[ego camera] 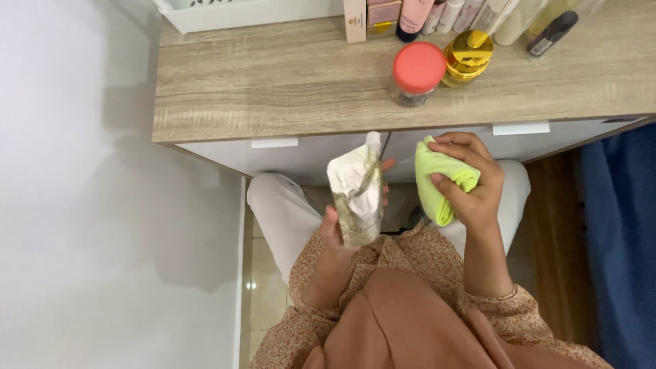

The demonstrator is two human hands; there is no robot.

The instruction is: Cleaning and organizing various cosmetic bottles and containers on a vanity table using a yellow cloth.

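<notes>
The row of bottles and tubes (471, 14) at the back of the counter (287, 82) is cut off by the top edge, so only their lower parts show. Left of them, the white bin (253, 14) is cropped the same way.

The pouch (357, 193) covers most of the left hand (335, 236); only a thumb and some fingertips (387, 165) peep past it. Its print is too blurred to make out.

Beside the pouch, the green cloth (441, 183) is partly hidden under the fingers (454, 181) of the right hand (471, 184).

What the red-lidded jar (417, 72) on the counter holds cannot be told.
</notes>
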